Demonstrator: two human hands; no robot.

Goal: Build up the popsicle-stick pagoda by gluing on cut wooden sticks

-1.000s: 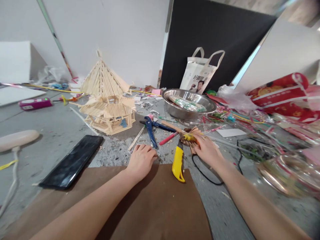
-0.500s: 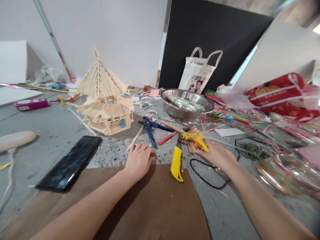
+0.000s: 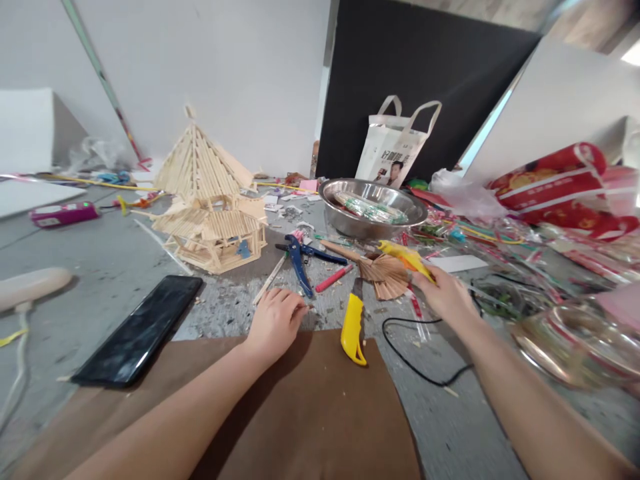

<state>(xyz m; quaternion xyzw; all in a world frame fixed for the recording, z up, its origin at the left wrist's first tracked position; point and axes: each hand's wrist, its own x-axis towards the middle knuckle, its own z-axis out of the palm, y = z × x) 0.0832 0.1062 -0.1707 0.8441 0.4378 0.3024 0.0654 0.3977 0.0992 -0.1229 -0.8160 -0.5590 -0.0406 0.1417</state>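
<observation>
My right hand (image 3: pixel 444 293) is closed round a yellow and orange glue gun (image 3: pixel 406 257), held just above the table with its black cord (image 3: pixel 415 363) trailing toward me. A brown fan of wooden sticks (image 3: pixel 384 275) lies right beside it. My left hand (image 3: pixel 275 320) rests with curled fingers at the far edge of a brown board (image 3: pixel 320 413); whether it holds anything is unclear. A yellow utility knife (image 3: pixel 353 319) lies between my hands. A stick-built pavilion model (image 3: pixel 207 200) stands at the back left.
A black phone (image 3: pixel 140 330) lies left of the board. Blue cutters (image 3: pixel 300 257), a red pen (image 3: pixel 334 277) and a steel bowl (image 3: pixel 373 208) sit beyond my hands. A tote bag (image 3: pixel 395 147), red packets (image 3: pixel 560 187) and glass dishes (image 3: pixel 580 340) crowd the right.
My right hand picked the glue gun up off the stick fan and drew it to the right, uncovering the fan. My left hand stayed at the board's edge.
</observation>
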